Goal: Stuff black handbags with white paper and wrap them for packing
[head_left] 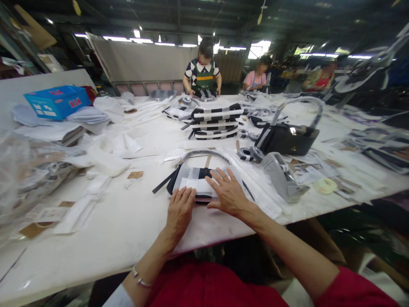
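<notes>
A black handbag (203,172) lies flat on the table before me, partly covered by white wrapping sheet, its handle arching away from me. A dark strap (164,181) sticks out at its left. My left hand (181,209) rests its extended fingers on the bag's near left edge. Over the right half of the bag, my right hand (228,192) is spread with fingers apart, touching the white sheet. Neither hand grips anything. To the right stand a grey tape dispenser (281,177) and an upright black handbag (287,138) with its handle wrapped.
Beyond the bag is a stack of wrapped black bags (217,121). A blue box (59,102) sits on papers at the back left. Clear plastic (35,170) piles up at the left. Co-workers, one person (203,72) opposite, stand or sit across the white table (134,247).
</notes>
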{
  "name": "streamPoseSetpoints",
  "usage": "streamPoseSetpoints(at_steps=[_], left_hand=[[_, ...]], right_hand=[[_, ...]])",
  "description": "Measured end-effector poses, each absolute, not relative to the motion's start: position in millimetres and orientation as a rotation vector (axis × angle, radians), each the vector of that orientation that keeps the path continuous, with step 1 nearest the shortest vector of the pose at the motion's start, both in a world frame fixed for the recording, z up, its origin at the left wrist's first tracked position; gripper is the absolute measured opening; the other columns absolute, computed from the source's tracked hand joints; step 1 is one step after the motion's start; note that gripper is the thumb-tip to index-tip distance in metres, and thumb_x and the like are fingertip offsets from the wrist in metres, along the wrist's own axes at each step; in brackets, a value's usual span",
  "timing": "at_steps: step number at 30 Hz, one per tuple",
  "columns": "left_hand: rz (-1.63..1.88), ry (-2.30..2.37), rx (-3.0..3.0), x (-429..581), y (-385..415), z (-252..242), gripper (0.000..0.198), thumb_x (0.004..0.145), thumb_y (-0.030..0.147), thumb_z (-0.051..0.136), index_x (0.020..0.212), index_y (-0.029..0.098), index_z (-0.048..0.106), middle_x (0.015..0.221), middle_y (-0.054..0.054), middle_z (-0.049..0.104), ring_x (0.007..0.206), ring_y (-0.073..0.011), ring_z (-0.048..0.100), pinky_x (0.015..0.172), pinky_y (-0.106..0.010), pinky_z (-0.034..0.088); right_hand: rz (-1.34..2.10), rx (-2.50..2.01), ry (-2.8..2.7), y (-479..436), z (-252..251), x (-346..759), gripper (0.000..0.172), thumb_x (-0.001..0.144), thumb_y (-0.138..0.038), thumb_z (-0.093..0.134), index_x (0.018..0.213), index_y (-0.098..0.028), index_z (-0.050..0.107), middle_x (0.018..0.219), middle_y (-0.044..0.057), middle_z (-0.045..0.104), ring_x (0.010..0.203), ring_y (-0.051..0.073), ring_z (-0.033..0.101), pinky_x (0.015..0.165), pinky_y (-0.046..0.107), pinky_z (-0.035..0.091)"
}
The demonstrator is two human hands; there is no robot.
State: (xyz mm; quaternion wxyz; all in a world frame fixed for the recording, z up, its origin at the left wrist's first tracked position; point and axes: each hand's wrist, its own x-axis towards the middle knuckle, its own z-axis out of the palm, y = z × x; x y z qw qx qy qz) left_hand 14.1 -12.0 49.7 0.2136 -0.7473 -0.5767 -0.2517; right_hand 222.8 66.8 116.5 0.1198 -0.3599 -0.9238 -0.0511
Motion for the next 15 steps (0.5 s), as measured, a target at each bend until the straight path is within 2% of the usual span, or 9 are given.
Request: streamPoseSetpoints(at_steps=[2,6,9,12,15], left_hand=[[-0.701,-1.597,-2.068,14,-12,50,0.033,0.094,0.013,0.049,0.125,0.017,0.059,0.121,-0.009,0.068,0.115,-0.0254,0.059,0.108,-0.046,0.038],[-0.693,-1.581,-2.054,13,-9,48,0.035,0.093,0.012,0.048,0.125,0.017,0.059,0.121,-0.009,0.068,0.116,-0.0252,0.059,0.109,-0.046,0.038],[-0.712,-1.538,-2.050,13,-9,49,0.036,0.092,0.013,0.046,0.125,0.018,0.059,0.120,-0.010,0.068,0.115,-0.0255,0.060,0.108,-0.045,0.038],[-0.747,-1.421,-2.054,6,-9,45,0.038,0.092,0.016,0.043,0.127,0.017,0.057,0.118,-0.012,0.068,0.111,-0.0280,0.062,0.104,-0.047,0.041],[-0.798,-1.364,-2.110,-8,3,26,0.047,0.092,0.022,0.039,0.137,0.020,0.049,0.123,-0.014,0.066,0.111,-0.0327,0.061,0.103,-0.054,0.041]], right_hand=[[-0.104,-1.006,-2.795,69,110,220,0.093,0.066,-0.053,0.082,0.142,-0.015,0.046,0.148,0.018,0.045,0.139,0.038,0.035,0.116,0.059,0.019],[0.001,-1.041,-2.820,75,85,225,0.085,0.075,-0.038,0.079,0.146,-0.014,0.039,0.150,0.017,0.042,0.139,0.033,0.037,0.114,0.055,0.028],[0.060,-1.074,-2.802,75,82,227,0.085,0.075,-0.039,0.078,0.146,-0.014,0.038,0.151,0.017,0.041,0.140,0.034,0.036,0.114,0.057,0.027],[0.153,-1.043,-2.812,73,97,225,0.085,0.076,-0.046,0.076,0.145,-0.014,0.039,0.151,0.018,0.042,0.139,0.034,0.038,0.113,0.057,0.028],[0.260,-0.983,-2.624,84,117,234,0.075,0.083,-0.054,0.066,0.144,-0.018,0.040,0.148,0.013,0.047,0.137,0.025,0.042,0.113,0.045,0.032]])
